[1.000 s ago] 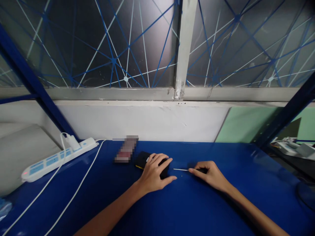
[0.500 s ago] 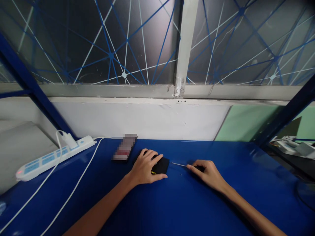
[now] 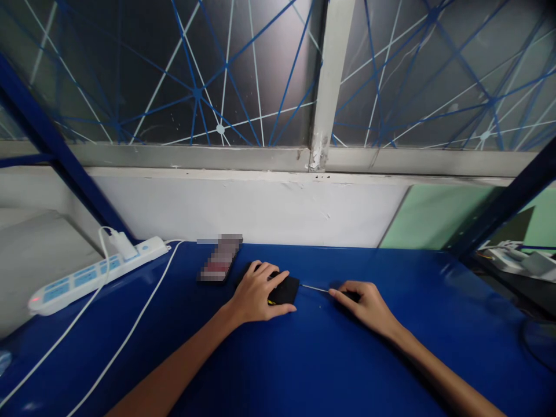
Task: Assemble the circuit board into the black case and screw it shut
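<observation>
- Pinching a thin screwdriver (image 3: 316,288), the right hand (image 3: 362,298) has its grip closed around the dark handle, thumb along it; the shaft lies almost level, probably for control at the tip.
- The left hand (image 3: 257,294) spans a flat black case (image 3: 286,289) from above, its grip spread about as wide as the case, thumb at the near side, seemingly to stop it sliding.
- That case sits left of the table's middle, closer to the far edge; the screwdriver tip points at its right end, contact uncertain.
- A tiny pale speck (image 3: 320,306) lies just below the shaft.
- A phone-like slab (image 3: 221,260) rests by the far edge of the table (image 3: 330,365), apparently out of the way.
- A power strip (image 3: 98,279) fills the far left corner, perhaps keeping cables aside.
</observation>
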`<action>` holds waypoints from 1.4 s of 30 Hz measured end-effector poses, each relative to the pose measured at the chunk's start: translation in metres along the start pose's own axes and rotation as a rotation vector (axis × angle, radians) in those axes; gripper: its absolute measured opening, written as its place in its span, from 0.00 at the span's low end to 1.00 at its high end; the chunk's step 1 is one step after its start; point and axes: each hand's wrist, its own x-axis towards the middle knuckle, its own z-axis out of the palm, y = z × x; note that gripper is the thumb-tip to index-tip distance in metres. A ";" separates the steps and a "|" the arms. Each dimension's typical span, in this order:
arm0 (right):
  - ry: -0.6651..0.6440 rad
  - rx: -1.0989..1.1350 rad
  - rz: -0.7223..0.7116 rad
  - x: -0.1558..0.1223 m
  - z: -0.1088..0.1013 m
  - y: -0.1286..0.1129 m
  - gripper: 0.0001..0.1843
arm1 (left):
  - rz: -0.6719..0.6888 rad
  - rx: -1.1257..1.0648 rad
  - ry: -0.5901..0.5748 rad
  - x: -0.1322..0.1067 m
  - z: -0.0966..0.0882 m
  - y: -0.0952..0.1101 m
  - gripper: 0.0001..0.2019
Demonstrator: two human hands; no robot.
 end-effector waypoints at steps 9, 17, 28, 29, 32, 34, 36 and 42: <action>-0.060 0.059 -0.014 0.001 -0.007 0.003 0.21 | 0.005 -0.013 0.013 0.000 0.001 0.005 0.34; -0.206 0.413 0.040 0.001 -0.016 0.019 0.15 | -0.025 0.005 -0.011 0.000 0.004 0.016 0.35; -0.212 0.214 -0.029 0.002 -0.023 0.018 0.25 | -0.066 0.005 -0.018 -0.001 0.003 0.027 0.37; -0.215 0.215 -0.030 0.001 -0.021 0.018 0.24 | -0.064 0.009 -0.022 -0.001 0.003 0.027 0.37; -0.205 0.248 -0.019 0.001 -0.016 0.019 0.18 | -0.058 0.016 -0.035 -0.001 0.003 0.028 0.39; -0.187 0.283 -0.006 0.001 -0.013 0.021 0.19 | -0.056 0.018 -0.044 0.000 0.003 0.028 0.39; -0.184 0.333 0.009 0.001 -0.012 0.023 0.18 | -0.054 0.016 -0.043 -0.001 0.003 0.028 0.39; -0.274 0.271 0.040 0.001 -0.022 0.017 0.20 | -0.044 0.008 -0.008 -0.002 0.004 0.027 0.39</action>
